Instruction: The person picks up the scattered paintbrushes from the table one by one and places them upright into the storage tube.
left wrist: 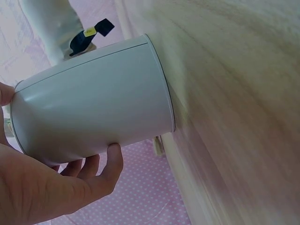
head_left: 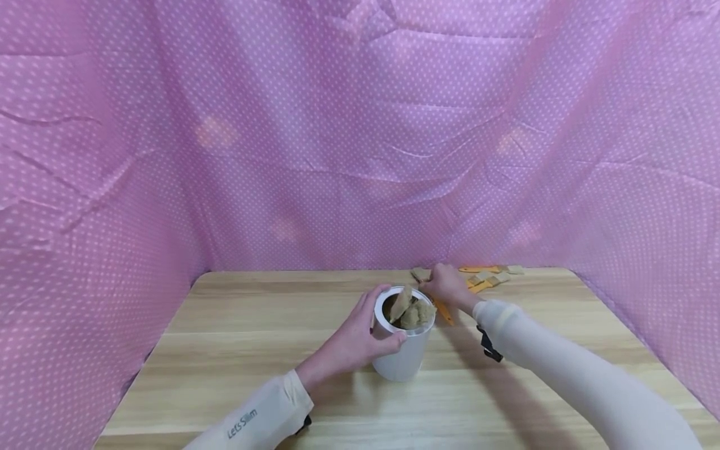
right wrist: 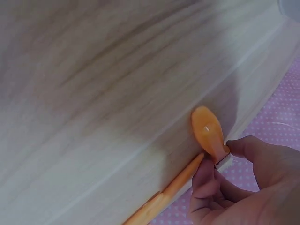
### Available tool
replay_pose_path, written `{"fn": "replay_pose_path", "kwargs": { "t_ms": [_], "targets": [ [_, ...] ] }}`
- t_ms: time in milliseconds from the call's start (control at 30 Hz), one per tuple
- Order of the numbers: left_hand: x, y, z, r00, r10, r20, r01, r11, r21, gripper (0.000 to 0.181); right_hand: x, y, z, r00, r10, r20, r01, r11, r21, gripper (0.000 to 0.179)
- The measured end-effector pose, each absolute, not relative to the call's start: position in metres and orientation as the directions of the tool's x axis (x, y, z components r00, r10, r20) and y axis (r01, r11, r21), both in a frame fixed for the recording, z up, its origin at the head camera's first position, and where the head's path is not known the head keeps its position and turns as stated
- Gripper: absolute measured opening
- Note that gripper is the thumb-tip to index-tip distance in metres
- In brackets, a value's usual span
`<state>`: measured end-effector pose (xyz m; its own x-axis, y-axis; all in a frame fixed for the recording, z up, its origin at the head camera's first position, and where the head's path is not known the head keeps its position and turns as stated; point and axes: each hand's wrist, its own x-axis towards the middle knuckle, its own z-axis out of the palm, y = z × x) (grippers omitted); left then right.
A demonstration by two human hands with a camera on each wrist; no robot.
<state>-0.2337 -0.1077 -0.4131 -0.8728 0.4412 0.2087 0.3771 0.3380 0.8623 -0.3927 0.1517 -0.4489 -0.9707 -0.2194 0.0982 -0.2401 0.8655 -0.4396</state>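
Observation:
A white cylindrical can [head_left: 399, 361] stands on the wooden table, with tan brush heads [head_left: 415, 314] poking up through its ring-shaped top. My left hand [head_left: 360, 331] grips the can near the rim, thumb on the near side. In the left wrist view the fingers [left wrist: 112, 166] curl round its smooth wall. Just behind and right of the can, my right hand [head_left: 448, 284] pinches a paintbrush [right wrist: 207, 129] near its bristle end. The brush's rounded orange handle points down toward the table, and its bristles are partly hidden by the fingers. A second orange handle [right wrist: 164, 199] lies beside those fingers.
Several more orange-handled paintbrushes [head_left: 488, 283] lie along the table's back edge, right of my right hand. The wooden table [head_left: 236, 362] reaches back to a pink dotted curtain [head_left: 337, 156], which also hangs at both sides.

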Motion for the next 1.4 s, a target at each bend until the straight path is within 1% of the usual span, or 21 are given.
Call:
{"fn": "replay_pose_path", "kwargs": {
  "t_ms": [167,267,333,433,533,700,1000,1100,1233,1400],
  "targets": [
    [-0.233,-0.107,-0.414,-0.87,0.447,0.209,0.378,0.333,0.864,0.094,-0.389,0.151,-0.444,-0.976,-0.194,0.1,-0.217,0.822,-0.527,0.05],
    [-0.233,-0.106,-0.415,-0.868,0.452,0.204,0.378,0.335,0.863,0.094,-0.388,0.149,-0.437,-0.972,-0.188,0.142,-0.236,0.798,-0.554,0.049],
    [-0.233,-0.107,-0.415,-0.868,0.454,0.2,0.376,0.338,0.863,0.095,-0.386,0.146,-0.429,-0.964,-0.19,0.189,-0.264,0.79,-0.553,0.042],
    [-0.232,-0.11,-0.415,-0.87,0.451,0.198,0.371,0.335,0.866,0.094,-0.381,0.14,-0.411,-0.951,-0.204,0.23,-0.301,0.774,-0.557,0.025],
    [-0.232,-0.113,-0.414,-0.875,0.442,0.197,0.364,0.335,0.869,0.095,-0.374,0.132,-0.394,-0.953,-0.211,0.219,-0.303,0.725,-0.618,0.016],
    [-0.231,-0.114,-0.413,-0.879,0.432,0.204,0.367,0.338,0.866,0.096,-0.357,0.124,-0.367,-0.965,-0.202,0.169,-0.26,0.62,-0.74,0.018],
    [-0.231,-0.114,-0.413,-0.878,0.433,0.203,0.369,0.343,0.864,0.096,-0.328,0.116,-0.316,-0.962,-0.214,0.168,-0.246,0.423,-0.872,0.028],
    [-0.231,-0.114,-0.413,-0.876,0.435,0.206,0.372,0.341,0.863,0.096,-0.323,0.116,-0.306,-0.958,-0.207,0.199,-0.267,0.387,-0.883,0.028],
    [-0.231,-0.113,-0.412,-0.875,0.438,0.204,0.372,0.34,0.864,0.096,-0.316,0.116,-0.296,-0.946,-0.179,0.271,-0.318,0.345,-0.883,0.03],
    [-0.231,-0.111,-0.411,-0.869,0.447,0.213,0.381,0.329,0.864,0.095,-0.305,0.115,-0.289,-0.925,-0.146,0.35,-0.377,0.268,-0.887,0.036]
  ]
}}
